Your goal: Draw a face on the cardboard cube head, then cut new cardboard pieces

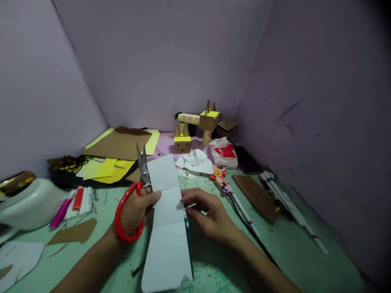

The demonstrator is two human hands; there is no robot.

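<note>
My left hand (134,209) is closed, thumb on top, on the edge of a long strip of white card (167,205) with fold creases across it. Hooked on the same hand are red-handled scissors (126,217), their blades parted and pointing away from me. At the strip's right edge, my right hand (210,213) has its thumb and forefinger pinched on a thin white paper sliver (190,207). The strip's near end has a small notch at its right corner.
Behind the strip stand a small cardboard box with ears (182,145) and a yellow-and-brown cardboard animal (209,121). Crumpled white paper (195,160) lies before them. Markers (80,200) and a cardboard scrap (73,232) lie left; a brown cardboard piece (256,197) lies right.
</note>
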